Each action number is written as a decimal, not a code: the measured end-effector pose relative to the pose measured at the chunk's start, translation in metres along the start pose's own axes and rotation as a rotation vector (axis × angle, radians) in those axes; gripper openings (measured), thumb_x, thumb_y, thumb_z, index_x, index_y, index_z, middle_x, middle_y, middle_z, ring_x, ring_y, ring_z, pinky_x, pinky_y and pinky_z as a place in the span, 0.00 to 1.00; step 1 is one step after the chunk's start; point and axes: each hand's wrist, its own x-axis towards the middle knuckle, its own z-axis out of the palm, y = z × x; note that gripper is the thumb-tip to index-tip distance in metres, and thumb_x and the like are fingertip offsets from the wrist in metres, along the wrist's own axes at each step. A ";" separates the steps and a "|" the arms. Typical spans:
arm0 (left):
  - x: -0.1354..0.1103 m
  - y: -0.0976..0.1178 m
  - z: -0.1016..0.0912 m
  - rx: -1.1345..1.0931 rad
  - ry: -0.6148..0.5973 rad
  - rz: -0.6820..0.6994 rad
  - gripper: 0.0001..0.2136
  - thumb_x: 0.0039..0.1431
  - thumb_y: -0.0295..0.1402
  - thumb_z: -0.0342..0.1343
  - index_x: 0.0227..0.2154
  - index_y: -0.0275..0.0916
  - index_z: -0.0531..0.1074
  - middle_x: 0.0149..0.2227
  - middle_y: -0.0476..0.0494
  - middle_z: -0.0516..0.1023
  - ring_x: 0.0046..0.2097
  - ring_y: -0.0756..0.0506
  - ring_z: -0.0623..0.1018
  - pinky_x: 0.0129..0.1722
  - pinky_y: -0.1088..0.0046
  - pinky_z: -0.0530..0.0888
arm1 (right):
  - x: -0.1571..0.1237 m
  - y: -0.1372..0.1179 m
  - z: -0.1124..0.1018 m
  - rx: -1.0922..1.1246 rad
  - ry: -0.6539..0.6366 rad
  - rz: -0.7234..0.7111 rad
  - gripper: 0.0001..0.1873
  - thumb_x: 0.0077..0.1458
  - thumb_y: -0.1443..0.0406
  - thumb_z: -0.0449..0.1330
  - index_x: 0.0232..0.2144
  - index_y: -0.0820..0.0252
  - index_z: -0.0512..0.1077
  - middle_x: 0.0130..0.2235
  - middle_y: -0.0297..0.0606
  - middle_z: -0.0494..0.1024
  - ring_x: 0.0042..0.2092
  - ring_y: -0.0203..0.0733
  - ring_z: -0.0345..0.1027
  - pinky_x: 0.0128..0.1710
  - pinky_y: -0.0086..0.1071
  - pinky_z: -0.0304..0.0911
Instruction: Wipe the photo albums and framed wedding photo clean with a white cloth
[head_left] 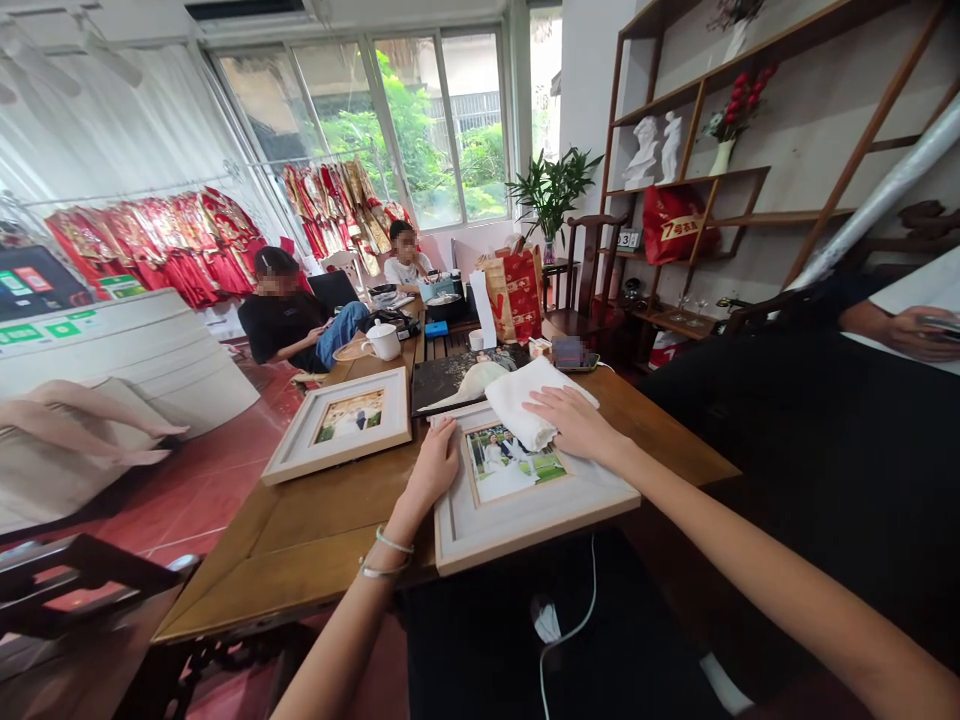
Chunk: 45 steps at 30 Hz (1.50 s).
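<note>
A framed wedding photo [517,462] with a pale wood border lies before me, jutting over the table's near edge. My left hand [439,462] grips its left side, fingers bent over the border. On the upper right of the same frame, my right hand [576,422] presses a folded white cloth [536,395], its fingers over the cloth. The cloth partly covers the frame's far edge. To the left lies a second picture frame [279,462] of the same pale wood. Behind the cloth is a dark photo panel [435,380] with a white dress on it.
On the wooden table [322,540] stand a white lidded mug [384,341], a red and tan paper bag [517,295] and a phone [576,355]. Two people sit beyond the table, and another person is at right. A white cable [589,600] hangs below the near edge.
</note>
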 end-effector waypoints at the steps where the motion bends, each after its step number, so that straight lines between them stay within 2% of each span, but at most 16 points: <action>1: -0.003 0.003 -0.001 0.006 0.003 -0.006 0.20 0.57 0.26 0.47 0.53 0.34 0.67 0.59 0.34 0.67 0.63 0.38 0.61 0.63 0.52 0.54 | -0.001 0.000 0.002 0.008 -0.003 0.004 0.35 0.45 0.75 0.53 0.58 0.62 0.62 0.62 0.46 0.61 0.63 0.52 0.50 0.59 0.48 0.46; 6: -0.011 0.012 -0.002 0.051 -0.011 -0.007 0.19 0.56 0.25 0.46 0.51 0.34 0.68 0.58 0.34 0.68 0.61 0.38 0.64 0.63 0.50 0.54 | -0.004 0.001 0.001 0.035 0.005 -0.008 0.34 0.46 0.75 0.52 0.58 0.61 0.63 0.61 0.45 0.63 0.62 0.52 0.51 0.58 0.47 0.47; 10: -0.011 0.008 0.005 0.070 0.023 0.001 0.21 0.54 0.21 0.44 0.50 0.32 0.70 0.56 0.33 0.69 0.60 0.38 0.65 0.62 0.52 0.57 | -0.011 -0.003 -0.014 0.060 -0.004 -0.058 0.30 0.45 0.74 0.52 0.52 0.60 0.69 0.59 0.44 0.66 0.60 0.52 0.53 0.56 0.46 0.48; 12: -0.011 0.005 0.007 0.061 0.029 0.008 0.22 0.53 0.21 0.44 0.50 0.34 0.70 0.56 0.36 0.70 0.60 0.40 0.66 0.62 0.53 0.58 | -0.022 -0.009 -0.026 0.069 -0.033 -0.092 0.28 0.44 0.73 0.54 0.49 0.59 0.71 0.56 0.44 0.70 0.57 0.52 0.57 0.53 0.44 0.50; 15: -0.012 0.004 0.007 0.047 0.033 0.008 0.22 0.53 0.21 0.44 0.50 0.34 0.71 0.55 0.36 0.70 0.60 0.40 0.66 0.62 0.54 0.59 | -0.047 -0.024 -0.044 0.066 -0.086 -0.136 0.24 0.42 0.71 0.55 0.45 0.57 0.73 0.44 0.44 0.76 0.47 0.51 0.64 0.47 0.42 0.53; 17: -0.013 0.005 0.006 0.042 0.039 0.004 0.21 0.53 0.20 0.43 0.49 0.33 0.71 0.55 0.36 0.70 0.60 0.40 0.66 0.62 0.54 0.58 | -0.066 -0.035 -0.054 0.079 -0.120 -0.175 0.25 0.41 0.71 0.56 0.45 0.55 0.73 0.39 0.42 0.76 0.43 0.50 0.65 0.46 0.41 0.53; 20: -0.014 0.008 0.005 0.044 0.067 0.010 0.21 0.53 0.20 0.43 0.49 0.35 0.71 0.54 0.37 0.71 0.59 0.40 0.67 0.63 0.52 0.57 | -0.087 -0.048 -0.062 0.103 -0.146 -0.200 0.30 0.41 0.72 0.57 0.50 0.53 0.71 0.38 0.41 0.75 0.41 0.48 0.64 0.47 0.41 0.53; 22: -0.015 0.010 0.003 0.049 0.081 0.019 0.21 0.54 0.20 0.43 0.49 0.36 0.71 0.53 0.38 0.72 0.57 0.40 0.68 0.62 0.52 0.57 | -0.091 -0.052 -0.061 0.112 -0.139 -0.180 0.32 0.40 0.72 0.57 0.52 0.54 0.69 0.39 0.42 0.74 0.43 0.49 0.63 0.48 0.42 0.52; 26: -0.015 0.014 -0.001 0.038 0.063 0.015 0.20 0.55 0.21 0.42 0.47 0.34 0.72 0.53 0.36 0.72 0.56 0.41 0.69 0.60 0.56 0.62 | -0.072 -0.051 -0.048 0.095 -0.133 -0.142 0.34 0.41 0.71 0.57 0.55 0.56 0.66 0.46 0.46 0.71 0.48 0.53 0.60 0.48 0.44 0.54; 31: -0.015 0.012 -0.004 0.016 0.017 0.019 0.19 0.55 0.21 0.42 0.45 0.33 0.73 0.52 0.35 0.72 0.56 0.42 0.69 0.59 0.58 0.64 | -0.017 -0.043 -0.029 0.029 -0.130 -0.086 0.35 0.44 0.69 0.57 0.58 0.61 0.62 0.59 0.54 0.60 0.58 0.61 0.50 0.52 0.50 0.51; 33: -0.014 0.010 -0.003 0.005 0.017 0.028 0.19 0.55 0.21 0.42 0.45 0.35 0.73 0.52 0.37 0.72 0.56 0.42 0.69 0.59 0.58 0.64 | 0.005 -0.043 -0.026 0.026 -0.147 -0.059 0.35 0.46 0.68 0.56 0.59 0.61 0.61 0.62 0.54 0.57 0.61 0.63 0.46 0.54 0.54 0.49; 36: -0.014 0.008 -0.002 -0.012 0.020 0.031 0.19 0.54 0.22 0.43 0.45 0.36 0.73 0.51 0.39 0.73 0.56 0.42 0.69 0.60 0.58 0.63 | 0.031 -0.050 -0.023 0.049 -0.193 -0.057 0.33 0.48 0.67 0.55 0.58 0.58 0.62 0.63 0.51 0.56 0.62 0.65 0.45 0.54 0.59 0.49; 40: -0.013 0.010 -0.004 -0.059 0.041 0.017 0.19 0.54 0.21 0.43 0.47 0.37 0.71 0.50 0.39 0.73 0.54 0.42 0.71 0.57 0.59 0.65 | 0.040 -0.073 -0.017 0.051 -0.232 -0.138 0.31 0.48 0.68 0.55 0.57 0.58 0.63 0.63 0.49 0.56 0.64 0.67 0.41 0.54 0.65 0.48; 45: -0.013 0.015 -0.008 -0.121 0.076 0.003 0.21 0.55 0.22 0.44 0.52 0.35 0.65 0.51 0.37 0.72 0.52 0.42 0.72 0.54 0.60 0.67 | 0.026 -0.095 -0.014 0.077 -0.221 -0.324 0.31 0.47 0.70 0.55 0.57 0.62 0.63 0.60 0.51 0.63 0.64 0.67 0.41 0.53 0.69 0.48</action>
